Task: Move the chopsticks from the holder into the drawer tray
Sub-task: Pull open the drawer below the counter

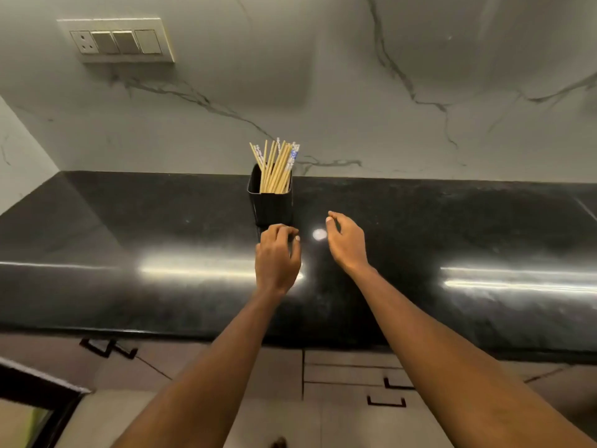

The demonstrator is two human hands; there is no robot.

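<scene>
A black square holder (270, 205) stands on the black stone counter (129, 227) near the back wall. Several wooden chopsticks (276, 166), some with blue patterned ends, stick up out of it. My left hand (277, 253) hovers just in front of the holder's base, fingers curled, with nothing in it. To the right of the holder is my right hand (345, 242), fingers apart and empty. Neither hand touches the chopsticks. Closed drawers (352, 375) with black handles sit below the counter edge; no tray shows.
A marble-patterned wall rises behind the counter, with a switch panel (118, 40) at the upper left. Cabinet doors with black handles (108, 347) are below the counter on the left. A dark frame (35, 386) sits at the lower left.
</scene>
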